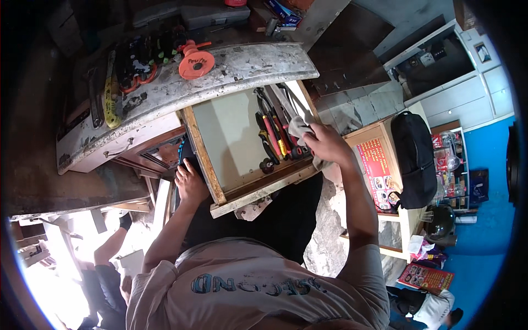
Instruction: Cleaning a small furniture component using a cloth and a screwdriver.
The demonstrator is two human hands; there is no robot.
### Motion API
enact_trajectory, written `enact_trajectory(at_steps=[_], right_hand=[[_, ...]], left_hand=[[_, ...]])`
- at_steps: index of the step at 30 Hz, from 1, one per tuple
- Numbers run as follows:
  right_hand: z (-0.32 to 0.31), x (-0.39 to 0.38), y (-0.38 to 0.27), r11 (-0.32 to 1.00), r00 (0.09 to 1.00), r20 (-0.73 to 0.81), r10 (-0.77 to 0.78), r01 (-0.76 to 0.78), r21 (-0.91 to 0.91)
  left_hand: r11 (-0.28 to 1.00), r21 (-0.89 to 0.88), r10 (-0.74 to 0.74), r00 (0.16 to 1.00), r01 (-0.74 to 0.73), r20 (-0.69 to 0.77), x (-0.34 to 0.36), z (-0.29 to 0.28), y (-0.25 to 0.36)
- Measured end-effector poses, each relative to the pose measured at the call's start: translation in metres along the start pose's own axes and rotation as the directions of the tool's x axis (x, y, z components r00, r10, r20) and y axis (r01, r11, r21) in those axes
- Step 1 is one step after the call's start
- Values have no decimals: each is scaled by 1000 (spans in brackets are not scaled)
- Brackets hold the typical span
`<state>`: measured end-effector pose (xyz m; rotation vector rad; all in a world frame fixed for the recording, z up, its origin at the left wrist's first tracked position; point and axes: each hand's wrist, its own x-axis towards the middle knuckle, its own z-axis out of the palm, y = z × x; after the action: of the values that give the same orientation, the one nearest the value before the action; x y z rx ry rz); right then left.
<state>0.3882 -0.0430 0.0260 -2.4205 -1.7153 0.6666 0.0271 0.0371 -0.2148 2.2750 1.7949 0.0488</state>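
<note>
A wooden drawer (220,202) is pulled out in front of me, with several pliers (267,124) and other hand tools lying along its right side. Over its right edge, my right hand (328,144) grips a crumpled grey cloth (300,126), partly covering the tools beneath. A small dark round piece (267,166) lies near the drawer's front. My left hand (191,181) is outside the drawer's left side, fingers stretched out against something dark with a blue dotted edge (181,149); I cannot make out what that is.
Above the drawer, a paint-stained worktop (242,66) carries an orange spool (196,64), a yellow-handled tool (111,107) and a wrench (95,104). A black backpack (412,159) sits on a wooden stand at right. Other people are at lower left (104,275) and lower right (434,308).
</note>
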Motion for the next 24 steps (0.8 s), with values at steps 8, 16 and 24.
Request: enact_trajectory(at_steps=[8,16,24], right_hand=[[49,-142,47,525,961,-110,254,-42,850],[168,-206,75,95,888,-277,367,261,961],[155,-183,44,1,968,-248,-24,248,969]], left_hand=[[850,-515,11,980,-113,-197,10,-6,-53],[131,-949,-406,858,-286,-315,-8,-138,-8],[9,-680,385,630,-733,-674,-86,-230,95]])
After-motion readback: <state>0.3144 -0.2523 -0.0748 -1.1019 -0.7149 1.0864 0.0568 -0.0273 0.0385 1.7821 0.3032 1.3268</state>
